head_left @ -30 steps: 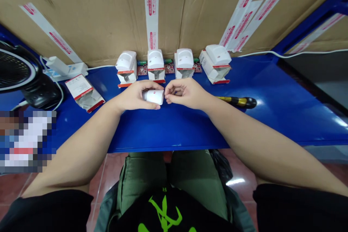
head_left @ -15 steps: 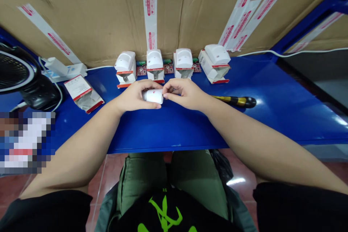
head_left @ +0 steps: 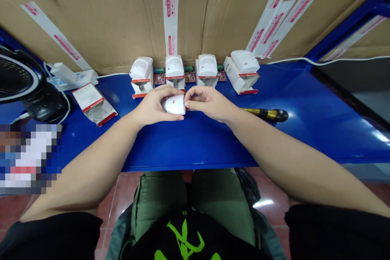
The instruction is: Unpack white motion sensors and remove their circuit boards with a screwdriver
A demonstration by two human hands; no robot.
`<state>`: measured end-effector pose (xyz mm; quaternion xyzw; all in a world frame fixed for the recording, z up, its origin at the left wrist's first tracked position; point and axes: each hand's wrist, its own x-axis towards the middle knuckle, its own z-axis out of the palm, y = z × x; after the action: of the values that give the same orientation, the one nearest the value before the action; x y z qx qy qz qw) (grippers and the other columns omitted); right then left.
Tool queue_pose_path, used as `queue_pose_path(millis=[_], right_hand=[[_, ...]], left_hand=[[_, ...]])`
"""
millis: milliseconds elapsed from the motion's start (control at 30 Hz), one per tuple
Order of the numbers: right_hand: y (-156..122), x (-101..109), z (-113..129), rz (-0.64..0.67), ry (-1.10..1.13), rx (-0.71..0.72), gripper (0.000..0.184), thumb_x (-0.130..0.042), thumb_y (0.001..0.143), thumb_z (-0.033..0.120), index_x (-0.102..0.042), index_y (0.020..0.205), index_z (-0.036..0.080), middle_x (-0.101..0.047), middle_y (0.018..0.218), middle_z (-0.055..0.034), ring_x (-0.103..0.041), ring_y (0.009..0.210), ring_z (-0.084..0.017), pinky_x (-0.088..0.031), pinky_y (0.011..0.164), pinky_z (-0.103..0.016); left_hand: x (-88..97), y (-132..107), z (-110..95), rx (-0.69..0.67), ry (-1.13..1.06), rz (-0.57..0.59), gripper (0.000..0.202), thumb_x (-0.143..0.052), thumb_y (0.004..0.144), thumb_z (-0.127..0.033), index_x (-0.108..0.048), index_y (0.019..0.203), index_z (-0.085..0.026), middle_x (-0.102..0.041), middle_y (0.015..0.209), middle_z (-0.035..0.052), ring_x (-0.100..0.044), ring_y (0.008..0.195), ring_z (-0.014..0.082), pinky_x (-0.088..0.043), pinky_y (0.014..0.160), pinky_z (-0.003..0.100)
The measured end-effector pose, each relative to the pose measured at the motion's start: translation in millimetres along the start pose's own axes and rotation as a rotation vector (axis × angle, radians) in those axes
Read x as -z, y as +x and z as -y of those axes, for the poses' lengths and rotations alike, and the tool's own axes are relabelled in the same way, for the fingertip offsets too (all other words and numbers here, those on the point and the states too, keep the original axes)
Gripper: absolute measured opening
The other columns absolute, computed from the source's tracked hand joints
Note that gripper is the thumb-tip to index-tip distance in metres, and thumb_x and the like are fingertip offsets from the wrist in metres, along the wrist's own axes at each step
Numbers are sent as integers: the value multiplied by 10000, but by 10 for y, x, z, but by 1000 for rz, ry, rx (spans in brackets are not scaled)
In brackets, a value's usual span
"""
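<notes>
We've got a white PIR motion sensor (head_left: 174, 105) in our hands, up over the blue metal desk (head_left: 195, 142), a bit back from its front edge. Our left hand (head_left: 154, 103) is cupped around the sensor's left end, fingers curled over the top and thumb along the near side. Our right hand (head_left: 210, 103) comes in from the other side, its fingertips (head_left: 189, 103) pinched in against the right end.

Straight ahead, four more white sensors sit in a row on open white boxes with red edges, the nearest to our left hand being this one (head_left: 141, 68). Small red circuit boards (head_left: 189, 76) lie just behind them, along the back of the desk. Off to the left there's another open box (head_left: 93, 103) lying on its side, plus a black desk fan (head_left: 21, 79) and a white power strip (head_left: 73, 75). To the right, a screwdriver with a black and yellow handle (head_left: 268, 114) lies near our right forearm.

The desk backs onto a big cardboard sheet (head_left: 91, 16) with red-printed white tape strips (head_left: 170, 8) stuck on it. Under the desk we've got a red tile floor (head_left: 122, 199), and a black plastic bag (head_left: 248, 185) sits by our olive trousers (head_left: 161, 199).
</notes>
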<state>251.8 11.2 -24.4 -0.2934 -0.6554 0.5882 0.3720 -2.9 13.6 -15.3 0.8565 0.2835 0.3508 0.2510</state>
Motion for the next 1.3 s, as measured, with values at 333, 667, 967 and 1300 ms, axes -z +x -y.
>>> queue_pose_path(millis=[333, 667, 967, 1300], right_hand=[[-29, 17, 57, 57, 319, -245, 475, -1113, 661, 248, -673, 837, 208, -706, 900, 35, -722, 915, -143, -699, 982, -384], [-8, 20, 17, 77, 390, -281, 522, -1172, 608, 302, -706, 820, 203, -745, 885, 31, -747, 916, -139, -690, 988, -351], [-6, 29, 8, 88, 360, -297, 452, -1127, 693, 277, -690, 785, 205, -746, 861, 25, -756, 904, -144, -700, 1006, -370], [-19, -17, -22, -20, 297, -193, 496, -1160, 624, 381, -748, 837, 207, -743, 895, 25, -722, 886, -139, -690, 941, -363]], left_hand=[[-12, -15, -22, -57, 174, -42, 646, -1084, 775, -554, -825, 1279, -244, -842, 1181, 93, -783, 1047, 288, -627, 1002, 453], [-34, -12, 9, -159, 121, -66, 617, -1076, 810, -534, -817, 1285, -239, -834, 1204, 95, -784, 1057, 286, -615, 994, 440], [-52, -3, 15, -128, 140, -52, 581, -1068, 811, -550, -815, 1229, -236, -829, 1168, 95, -771, 1035, 294, -619, 973, 450], [-56, 11, 80, -222, 231, -94, 559, -1049, 830, -457, -759, 1236, -205, -784, 1103, 70, -762, 1002, 275, -610, 927, 394]])
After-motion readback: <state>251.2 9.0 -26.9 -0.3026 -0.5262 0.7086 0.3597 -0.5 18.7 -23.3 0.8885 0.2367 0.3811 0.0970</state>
